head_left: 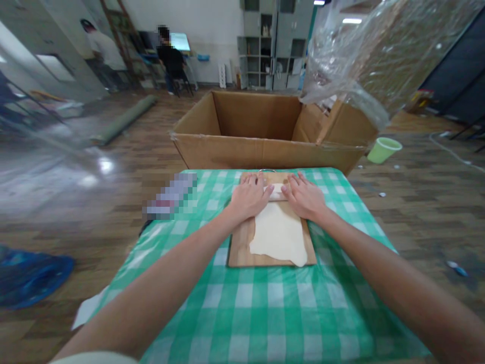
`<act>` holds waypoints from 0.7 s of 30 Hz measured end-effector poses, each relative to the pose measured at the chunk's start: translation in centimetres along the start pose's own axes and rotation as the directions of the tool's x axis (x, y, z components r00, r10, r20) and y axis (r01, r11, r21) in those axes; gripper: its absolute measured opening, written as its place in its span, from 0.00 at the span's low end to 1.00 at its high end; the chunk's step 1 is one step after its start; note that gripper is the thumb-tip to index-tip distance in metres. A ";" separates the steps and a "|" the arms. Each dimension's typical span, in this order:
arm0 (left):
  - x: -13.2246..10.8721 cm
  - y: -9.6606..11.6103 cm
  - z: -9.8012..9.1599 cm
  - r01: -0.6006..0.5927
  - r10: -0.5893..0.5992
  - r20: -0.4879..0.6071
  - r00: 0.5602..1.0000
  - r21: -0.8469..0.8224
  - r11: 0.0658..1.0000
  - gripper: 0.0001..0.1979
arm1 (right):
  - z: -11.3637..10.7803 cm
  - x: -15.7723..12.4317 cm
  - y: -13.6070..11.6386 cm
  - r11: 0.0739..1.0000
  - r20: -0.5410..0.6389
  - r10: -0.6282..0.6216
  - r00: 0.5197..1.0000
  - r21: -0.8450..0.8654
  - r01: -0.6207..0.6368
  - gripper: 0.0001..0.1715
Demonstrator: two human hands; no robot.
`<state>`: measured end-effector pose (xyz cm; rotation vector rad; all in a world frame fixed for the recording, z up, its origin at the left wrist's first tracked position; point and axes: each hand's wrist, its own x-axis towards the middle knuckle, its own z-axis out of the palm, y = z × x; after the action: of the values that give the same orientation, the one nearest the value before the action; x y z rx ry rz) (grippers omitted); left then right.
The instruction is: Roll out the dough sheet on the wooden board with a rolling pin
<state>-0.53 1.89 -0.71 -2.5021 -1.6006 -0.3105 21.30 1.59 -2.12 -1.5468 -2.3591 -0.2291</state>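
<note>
A flattened, pale sheet of dough (280,232) lies on a wooden board (241,242), its lower edge uneven and reaching the board's near edge. Across the far part of the dough is a light-coloured roller (278,192), mostly hidden between my hands. My left hand (252,194) rests on its left end with the fingers spread forward over the board. On the right end lies my right hand (303,196), fingers stretched out and palm down. Both thumbs point inward toward each other over the roller.
A green checked cloth (265,313) covers the table. A blurred-out object (170,197) sits at its left edge. Beyond the table stand a large open cardboard box (265,151) with plastic wrap and a green bin (384,150). Two people are in the background.
</note>
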 end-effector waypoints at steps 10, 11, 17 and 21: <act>-7.9 2.5 -2.4 -0.093 0.095 0.030 0.995 -0.050 0.994 0.35 | -3.7 -7.9 -2.9 0.999 0.082 -0.050 0.995 0.018 0.049 0.44; -8.7 2.8 -2.7 -0.096 0.098 0.034 0.995 -0.065 0.993 0.35 | -4.0 -8.7 -3.1 0.998 0.082 -0.053 0.995 0.029 0.050 0.44; -11.8 3.8 -3.6 -0.113 0.117 0.022 0.993 -0.143 0.983 0.38 | -5.4 -11.6 -3.3 0.991 0.119 -0.110 0.987 0.086 0.100 0.47; -10.1 3.2 -2.8 -0.096 0.099 0.026 0.995 -0.111 0.989 0.39 | -4.9 -9.8 -2.2 0.988 0.131 -0.125 0.983 0.104 0.111 0.46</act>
<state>-2.02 -8.96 -0.65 -2.6702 -1.5048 -0.3570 23.72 -9.22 -0.83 -1.4216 -2.5313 -0.0344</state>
